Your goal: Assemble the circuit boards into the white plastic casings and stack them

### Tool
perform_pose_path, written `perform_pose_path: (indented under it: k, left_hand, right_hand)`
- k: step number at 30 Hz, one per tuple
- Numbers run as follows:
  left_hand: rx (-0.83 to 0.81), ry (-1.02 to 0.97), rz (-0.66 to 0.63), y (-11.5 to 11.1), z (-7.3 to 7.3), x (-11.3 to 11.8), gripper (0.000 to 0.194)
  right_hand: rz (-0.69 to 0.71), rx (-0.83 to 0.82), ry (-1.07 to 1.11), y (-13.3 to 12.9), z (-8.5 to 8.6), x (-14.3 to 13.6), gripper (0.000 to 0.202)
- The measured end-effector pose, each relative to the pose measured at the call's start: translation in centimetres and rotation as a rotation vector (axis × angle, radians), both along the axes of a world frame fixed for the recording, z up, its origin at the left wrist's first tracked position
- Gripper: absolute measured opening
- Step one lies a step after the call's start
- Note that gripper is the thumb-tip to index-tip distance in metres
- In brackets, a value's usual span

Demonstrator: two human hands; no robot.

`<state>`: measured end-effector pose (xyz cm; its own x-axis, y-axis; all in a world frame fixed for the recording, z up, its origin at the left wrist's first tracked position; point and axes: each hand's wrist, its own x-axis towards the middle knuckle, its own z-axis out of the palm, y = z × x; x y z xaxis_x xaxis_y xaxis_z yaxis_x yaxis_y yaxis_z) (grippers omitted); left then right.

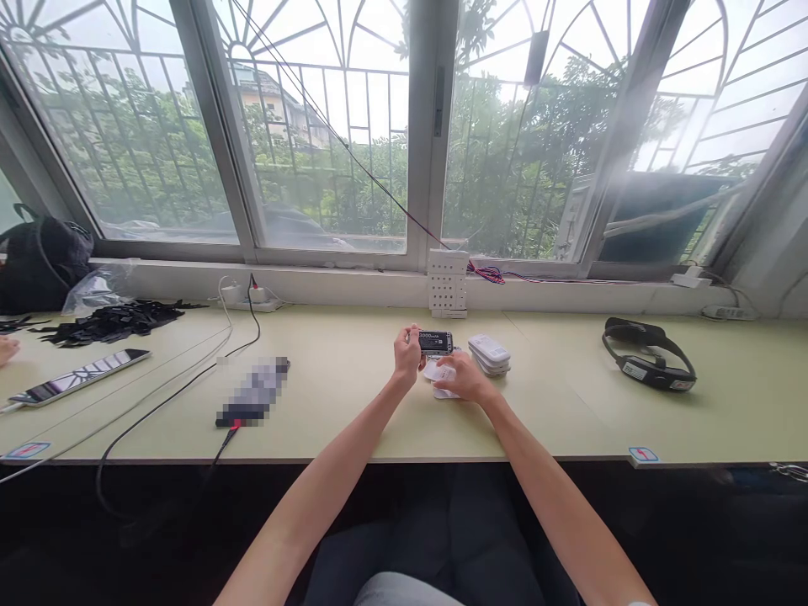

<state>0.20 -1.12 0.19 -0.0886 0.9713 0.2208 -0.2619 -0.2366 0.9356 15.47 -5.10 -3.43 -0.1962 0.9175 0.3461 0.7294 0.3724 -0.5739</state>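
A battery (435, 342) is being pinched over the table (543, 425) by the left hand's (407, 353) curled fingers, while a white cover (433, 371) is being touched by the right hand's (468, 379) bent fingers, grip unclear.

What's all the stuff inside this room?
Table: 1, pale yellow, across view
Window: 1, grey-framed, behind table
Backpack: 1, black, far left
Plastic bag: 1, clear, beside backpack
Strips: uncounted pile, black, left
Tablet-like device: 1, dark-screened, left
Blurred object: 1, grey, left
Cables: several, black and white, left
Power strips: 2, white, near window
Perforated block: 1, white, back centre
Wires: several, red and dark, beside block
Headset: 1, black, right
Stickers: 2, white, table edge
Stacked cases: several, white, centre right
Flat pieces: some, white, centre
Battery pack: 1, black, centre
Other person's hand: 1, bare, left edge
Forearms: 2, bare, front centre
Left hand: 1, bare, around pack
Right hand: 1, bare, at flat pieces
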Motion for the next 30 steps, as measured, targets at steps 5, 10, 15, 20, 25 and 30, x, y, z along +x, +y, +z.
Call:
perform_pose_path:
  k: [5, 10, 15, 20, 25, 30]
  left_hand:
    - [0.003, -0.002, -0.007, 0.0, 0.0, 0.0, 0.031]
    - [-0.01, -0.001, -0.006, 0.0, 0.0, 0.0, 0.03]
    - [-0.012, 0.013, 0.005, -0.1, 0.1, -0.1, 0.028]
    - [-0.009, 0.011, 0.013, -0.1, 0.1, -0.1, 0.028]
    - [-0.011, -0.003, 0.022, 0.1, 0.0, -0.2, 0.029]
    - [-0.02, -0.018, 0.029, 0.2, 0.0, -0.1, 0.029]
  right_hand:
    - [0.006, 0.026, -0.026, 0.1, -0.3, -0.1, 0.031]
    - [0.007, 0.049, -0.069, -0.1, 0.4, -0.3, 0.023]
    - [-0.015, 0.1, -0.113, 0.0, 0.8, -0.4, 0.023]
    - [-0.073, 0.147, -0.123, 0.6, 0.5, -0.1, 0.037]
    - [-0.062, 0.177, -0.067, 0.8, 0.4, 0.0, 0.029]
    - [-0.099, 0.189, 0.003, 0.6, 0.7, 0.1, 0.024]
